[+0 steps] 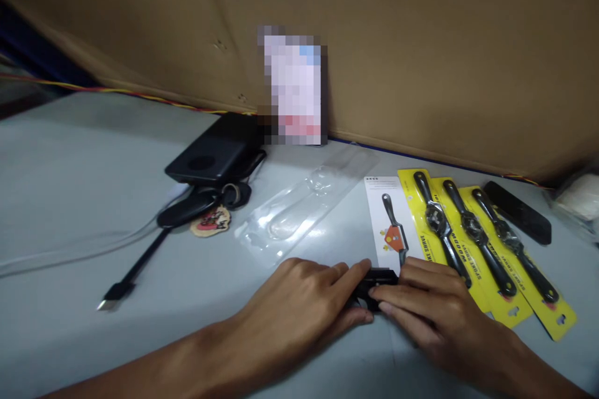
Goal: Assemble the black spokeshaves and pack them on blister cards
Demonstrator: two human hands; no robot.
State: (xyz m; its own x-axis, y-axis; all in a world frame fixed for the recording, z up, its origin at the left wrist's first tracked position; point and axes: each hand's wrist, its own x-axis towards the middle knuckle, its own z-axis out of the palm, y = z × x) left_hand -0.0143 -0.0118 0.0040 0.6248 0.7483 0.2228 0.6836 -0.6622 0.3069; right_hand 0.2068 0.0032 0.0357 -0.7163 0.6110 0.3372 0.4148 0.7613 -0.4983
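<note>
Both of my hands meet low in the head view around a black spokeshave [384,274], whose middle shows between the fingers while its handles are mostly covered. My left hand [309,293] is closed on its left part, index finger laid along the top and thumb underneath. My right hand [433,299] grips the right part, fingertips pressed against the body. Just behind lies a white printed card [381,212] picturing the same kind of tool. An empty clear plastic blister shell [294,215] rests to its left.
Several yellow-carded spokeshave packs [442,190] overlap at the right, beside a black phone-like object [518,212]. At left are a black box-shaped device [210,153], a short black USB cable [140,262] and a wooden charm [210,222]. A cardboard wall [421,62] closes the table's back; a blurred-out screen leans there.
</note>
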